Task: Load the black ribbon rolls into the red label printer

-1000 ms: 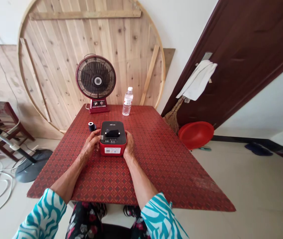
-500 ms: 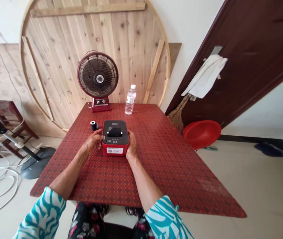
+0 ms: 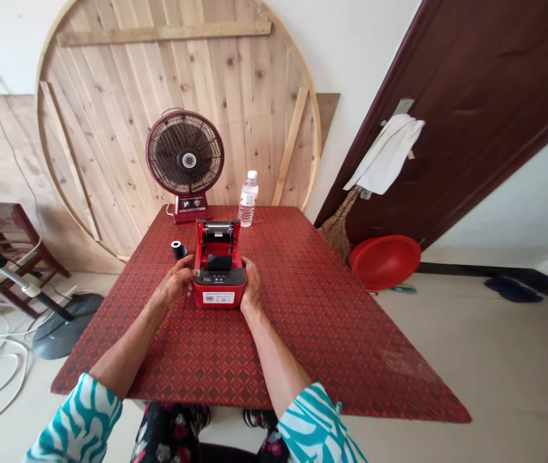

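Note:
A small red and black printer [image 3: 219, 297] sits on the patterned red table [image 3: 303, 321], its lid raised at the back and its inside showing. My left hand [image 3: 176, 283] is at the printer's left side, fingers curled in, touching the front left corner. Along the right side rests my right hand [image 3: 251, 286], wrapped against the casing. Just beyond my left hand stands a small dark roll with a white core [image 3: 176, 249].
At the table's far edge stand a red fan [image 3: 187, 157] and a clear water bottle [image 3: 248, 199]. A red basin [image 3: 384, 262] and a broom [image 3: 336, 233] are on the floor at right. Left are a wooden chair [image 3: 11, 235] and a black round stand base [image 3: 67, 326].
The printer's lid has swung up from closed to open. Both hands stay at its sides. The whole view has shifted slightly.

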`<state>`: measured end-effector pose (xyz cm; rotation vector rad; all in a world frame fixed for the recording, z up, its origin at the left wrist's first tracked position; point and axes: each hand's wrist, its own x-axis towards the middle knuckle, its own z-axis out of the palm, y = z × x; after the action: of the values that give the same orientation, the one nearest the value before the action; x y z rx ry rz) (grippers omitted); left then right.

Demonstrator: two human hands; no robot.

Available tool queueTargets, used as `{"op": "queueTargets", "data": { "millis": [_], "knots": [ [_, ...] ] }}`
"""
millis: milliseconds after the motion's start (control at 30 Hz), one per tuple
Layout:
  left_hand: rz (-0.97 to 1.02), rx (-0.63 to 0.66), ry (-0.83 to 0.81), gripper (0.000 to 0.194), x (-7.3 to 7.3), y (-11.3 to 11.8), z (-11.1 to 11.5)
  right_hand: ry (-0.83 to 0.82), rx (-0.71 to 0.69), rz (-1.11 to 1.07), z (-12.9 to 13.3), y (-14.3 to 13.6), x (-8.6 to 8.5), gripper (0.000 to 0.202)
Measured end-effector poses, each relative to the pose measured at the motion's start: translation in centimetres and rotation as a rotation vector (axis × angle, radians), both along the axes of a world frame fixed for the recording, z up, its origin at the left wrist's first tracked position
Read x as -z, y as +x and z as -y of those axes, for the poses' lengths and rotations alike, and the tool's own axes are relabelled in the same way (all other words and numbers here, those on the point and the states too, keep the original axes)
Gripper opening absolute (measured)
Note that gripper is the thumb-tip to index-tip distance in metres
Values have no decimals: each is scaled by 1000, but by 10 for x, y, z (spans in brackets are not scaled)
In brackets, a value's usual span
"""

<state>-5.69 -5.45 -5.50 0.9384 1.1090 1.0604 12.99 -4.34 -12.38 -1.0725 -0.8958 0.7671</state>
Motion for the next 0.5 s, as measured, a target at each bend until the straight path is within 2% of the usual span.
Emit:
{"op": "queueTargets", "data": {
  "millis": [133,267,367,433,500],
  "knots": [
    [-108,17,76,75,-4,-8,-2,0,15,-10,-1,0,0,47],
    [-322,-5,323,35,-22,-15,-19,-18,5,-26,-1,-1,0,45],
    [-530,-3,545,12,-37,-8,-39,-22,-15,-69,-1,-2,0,45],
    [-663,49,630,12,-44,1,-50,-20,-25,-102,-3,-3,1,46],
    [-713,130,659,12,-50,10,-55,-29,-32,-131,-5,-4,4,46]
  ]
}}
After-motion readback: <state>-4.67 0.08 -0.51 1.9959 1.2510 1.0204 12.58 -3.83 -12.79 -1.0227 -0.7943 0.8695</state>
